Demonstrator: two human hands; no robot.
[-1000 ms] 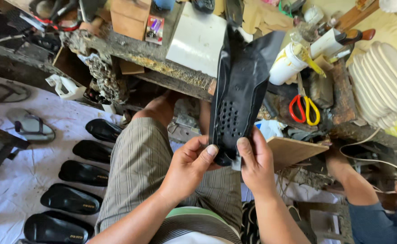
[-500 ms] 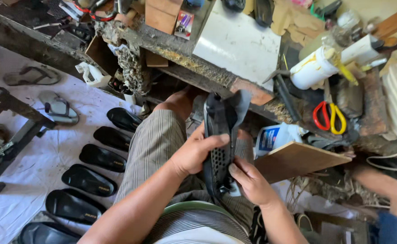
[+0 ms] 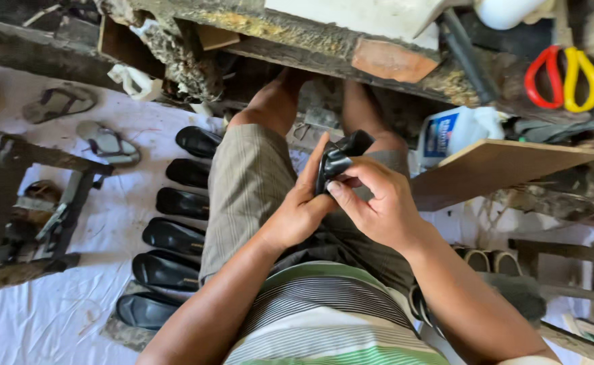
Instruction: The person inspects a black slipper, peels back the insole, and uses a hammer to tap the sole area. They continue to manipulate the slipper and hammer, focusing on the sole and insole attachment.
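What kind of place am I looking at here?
Likely a small footwear workshop: black soles in a row on the floor cloth, scissors on a worn workbench, both hands folding a black rubber piece.

Daylight falls on the white sheet (image 3: pixel 33 324) covering the floor to my left — a dark wooden frame (image 3: pixel 13 203) stands on it. Ahead, my worn, rusty worktop (image 3: pixel 290 40) — a plywood board (image 3: pixel 500 169) juts out below.
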